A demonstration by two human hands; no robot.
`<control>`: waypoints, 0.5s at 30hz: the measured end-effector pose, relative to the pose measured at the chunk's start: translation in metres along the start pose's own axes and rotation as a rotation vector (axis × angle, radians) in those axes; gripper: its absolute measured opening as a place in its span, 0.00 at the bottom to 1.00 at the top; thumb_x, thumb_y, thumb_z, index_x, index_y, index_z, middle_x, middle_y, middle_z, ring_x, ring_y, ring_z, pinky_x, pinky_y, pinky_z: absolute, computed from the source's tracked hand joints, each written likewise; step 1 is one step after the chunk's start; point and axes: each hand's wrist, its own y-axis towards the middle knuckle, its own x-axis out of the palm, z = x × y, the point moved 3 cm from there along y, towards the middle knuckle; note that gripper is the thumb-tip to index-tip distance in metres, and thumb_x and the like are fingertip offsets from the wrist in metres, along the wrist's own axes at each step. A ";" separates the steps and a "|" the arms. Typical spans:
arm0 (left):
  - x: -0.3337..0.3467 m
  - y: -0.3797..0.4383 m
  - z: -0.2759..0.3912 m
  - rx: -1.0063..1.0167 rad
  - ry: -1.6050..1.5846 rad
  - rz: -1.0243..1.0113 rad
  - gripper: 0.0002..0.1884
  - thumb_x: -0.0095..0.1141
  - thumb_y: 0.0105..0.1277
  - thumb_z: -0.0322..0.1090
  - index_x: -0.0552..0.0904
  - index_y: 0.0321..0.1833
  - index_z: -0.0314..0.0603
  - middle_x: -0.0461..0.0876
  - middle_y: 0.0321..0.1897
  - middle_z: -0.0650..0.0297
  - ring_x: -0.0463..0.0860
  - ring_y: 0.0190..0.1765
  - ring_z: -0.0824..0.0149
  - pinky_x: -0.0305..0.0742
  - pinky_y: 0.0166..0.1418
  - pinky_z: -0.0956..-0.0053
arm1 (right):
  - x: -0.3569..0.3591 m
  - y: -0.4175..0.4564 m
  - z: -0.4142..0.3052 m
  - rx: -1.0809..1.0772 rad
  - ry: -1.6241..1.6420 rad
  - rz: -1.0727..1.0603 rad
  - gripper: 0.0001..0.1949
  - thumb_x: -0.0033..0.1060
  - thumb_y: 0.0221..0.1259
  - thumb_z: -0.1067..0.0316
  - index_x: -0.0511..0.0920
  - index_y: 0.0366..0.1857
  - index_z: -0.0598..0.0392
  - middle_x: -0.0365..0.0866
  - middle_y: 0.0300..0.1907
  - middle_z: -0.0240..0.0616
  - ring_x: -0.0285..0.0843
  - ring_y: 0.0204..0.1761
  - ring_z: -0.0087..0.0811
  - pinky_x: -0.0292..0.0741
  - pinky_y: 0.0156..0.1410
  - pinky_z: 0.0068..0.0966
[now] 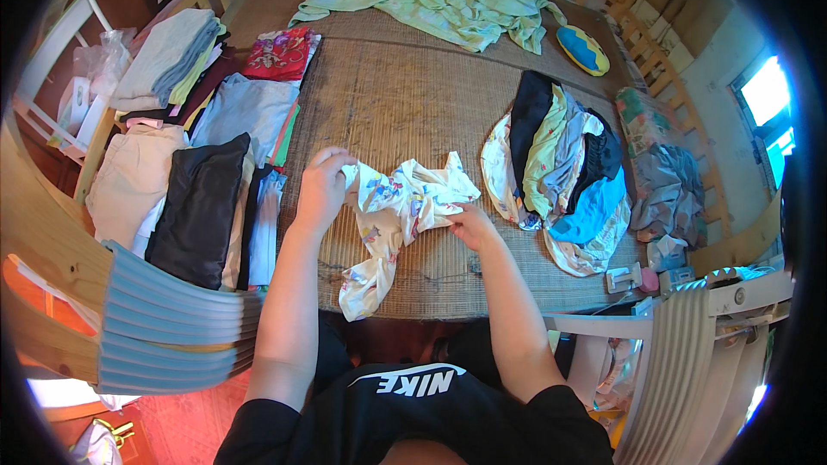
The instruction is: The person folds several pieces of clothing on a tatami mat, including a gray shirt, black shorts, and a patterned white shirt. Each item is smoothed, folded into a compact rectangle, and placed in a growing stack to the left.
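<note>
A crumpled white garment with a colourful cartoon print (417,197) lies on the woven mat (400,97) in front of me, one part trailing to the mat's near edge. My left hand (326,187) pinches its left end, slightly raised. At its lower right edge, my right hand (471,225) has the fabric between thumb and fingers. To the right lies a loose pile of clothes (555,168) in black, green, grey, blue and printed white. Folded clothes stand in stacks at the left, among them a black one (197,210), a beige one (136,174) and a grey-blue one (249,110).
A light green cloth (446,0) is heaped at the far side. Near it lies a yellow and blue cushion (583,50). Wooden rails (665,77) border the bed. A grey bundle (669,194) and a white plastic item (623,279) sit along the right edge.
</note>
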 end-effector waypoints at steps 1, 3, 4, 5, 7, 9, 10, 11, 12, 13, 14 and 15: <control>-0.005 0.002 0.005 0.017 -0.025 0.033 0.14 0.44 0.44 0.14 0.80 0.31 0.35 0.78 0.37 0.55 0.79 0.42 0.58 0.73 0.46 0.72 | 0.009 -0.009 -0.003 0.014 -0.236 0.007 0.19 0.50 0.52 0.78 0.65 0.50 0.65 0.72 0.43 0.43 0.73 0.46 0.32 0.73 0.48 0.23; -0.017 0.006 0.022 0.056 -0.078 0.097 0.14 0.44 0.42 0.13 0.79 0.29 0.35 0.79 0.34 0.56 0.80 0.40 0.59 0.73 0.44 0.73 | 0.024 -0.021 -0.006 0.073 -0.595 -0.050 0.22 0.55 0.50 0.76 0.65 0.52 0.62 0.73 0.41 0.41 0.73 0.45 0.30 0.73 0.47 0.22; -0.022 0.010 0.041 0.095 -0.117 0.123 0.13 0.43 0.41 0.12 0.77 0.27 0.34 0.79 0.31 0.56 0.80 0.37 0.60 0.73 0.42 0.75 | 0.029 -0.024 -0.005 0.122 -0.715 -0.109 0.24 0.57 0.48 0.76 0.64 0.53 0.61 0.74 0.40 0.39 0.73 0.44 0.29 0.73 0.46 0.23; -0.025 0.012 0.050 0.126 -0.138 0.091 0.13 0.43 0.41 0.12 0.77 0.27 0.34 0.78 0.30 0.57 0.79 0.37 0.60 0.73 0.41 0.74 | 0.034 -0.027 -0.004 0.171 -0.835 -0.170 0.26 0.59 0.46 0.76 0.64 0.54 0.59 0.74 0.40 0.38 0.74 0.44 0.28 0.73 0.46 0.23; -0.035 0.014 0.063 0.188 -0.171 0.043 0.13 0.43 0.40 0.12 0.76 0.28 0.34 0.77 0.30 0.57 0.79 0.36 0.59 0.73 0.41 0.74 | 0.054 -0.028 -0.038 -0.497 -1.163 -0.057 0.32 0.59 0.42 0.77 0.59 0.57 0.59 0.66 0.54 0.50 0.62 0.59 0.42 0.63 0.60 0.38; -0.039 0.014 0.073 0.208 -0.230 -0.043 0.12 0.43 0.40 0.12 0.75 0.27 0.33 0.77 0.28 0.57 0.78 0.35 0.60 0.73 0.40 0.74 | 0.075 -0.033 -0.068 -1.028 -1.252 0.180 0.35 0.60 0.41 0.76 0.57 0.60 0.54 0.64 0.57 0.49 0.54 0.65 0.43 0.55 0.65 0.45; -0.039 0.015 0.077 0.221 -0.261 -0.094 0.12 0.43 0.40 0.12 0.75 0.27 0.33 0.77 0.28 0.57 0.78 0.34 0.60 0.73 0.40 0.74 | 0.085 -0.028 -0.067 -0.982 -1.404 0.089 0.35 0.60 0.42 0.76 0.59 0.60 0.51 0.63 0.58 0.47 0.52 0.66 0.42 0.53 0.65 0.48; -0.039 0.015 0.080 0.233 -0.293 -0.146 0.12 0.43 0.40 0.13 0.75 0.27 0.33 0.77 0.27 0.58 0.78 0.34 0.60 0.73 0.40 0.74 | 0.094 -0.024 -0.065 -0.929 -1.552 -0.004 0.34 0.61 0.42 0.75 0.60 0.60 0.49 0.63 0.59 0.45 0.50 0.66 0.42 0.51 0.65 0.51; -0.042 0.016 0.081 0.194 -0.304 -0.161 0.11 0.44 0.40 0.13 0.75 0.27 0.33 0.77 0.27 0.57 0.78 0.34 0.60 0.72 0.39 0.74 | 0.102 -0.021 -0.060 -0.869 -1.694 -0.104 0.34 0.61 0.42 0.74 0.61 0.59 0.47 0.62 0.60 0.43 0.49 0.67 0.41 0.48 0.65 0.54; -0.045 0.017 0.080 0.174 -0.270 -0.130 0.11 0.44 0.40 0.13 0.75 0.26 0.33 0.77 0.27 0.57 0.78 0.34 0.60 0.72 0.39 0.74 | 0.102 -0.017 -0.055 -0.777 -1.688 -0.149 0.31 0.61 0.43 0.72 0.64 0.57 0.46 0.64 0.59 0.42 0.51 0.66 0.39 0.47 0.65 0.57; -0.049 0.019 0.078 0.157 -0.239 -0.100 0.11 0.44 0.41 0.13 0.75 0.26 0.33 0.77 0.27 0.57 0.78 0.34 0.60 0.72 0.39 0.74 | 0.100 -0.009 -0.048 -0.684 -1.679 -0.191 0.28 0.61 0.44 0.70 0.67 0.55 0.45 0.65 0.58 0.41 0.53 0.65 0.38 0.45 0.64 0.59; -0.053 0.021 0.074 0.138 -0.211 -0.063 0.11 0.44 0.41 0.13 0.75 0.26 0.33 0.77 0.26 0.57 0.78 0.34 0.60 0.72 0.39 0.73 | 0.096 0.003 -0.039 -0.592 -1.674 -0.233 0.25 0.61 0.44 0.68 0.69 0.52 0.44 0.67 0.57 0.41 0.55 0.64 0.36 0.43 0.64 0.61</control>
